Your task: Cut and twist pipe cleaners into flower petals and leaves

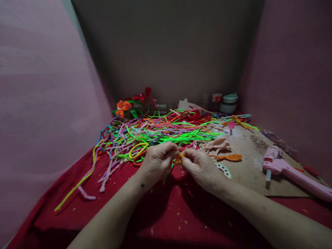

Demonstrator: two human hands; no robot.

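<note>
My left hand [157, 160] and my right hand [201, 166] meet at the middle of the red cloth [166, 214]. Both are closed in a pinch on a small orange pipe cleaner piece [178, 158] held between them. Just beyond my fingers lies a big tangle of pipe cleaners [160, 133] in green, pink, yellow, red and purple. A bent orange pipe cleaner shape [229, 157] rests on the board to the right of my right hand.
A pink glue gun [285, 169] lies on a brown board [256, 173] at the right. Finished pipe cleaner flowers [129, 105] and small jars [228, 102] stand at the back wall. Pink walls close in on both sides. A curved ruler [223, 169] lies beside my right hand.
</note>
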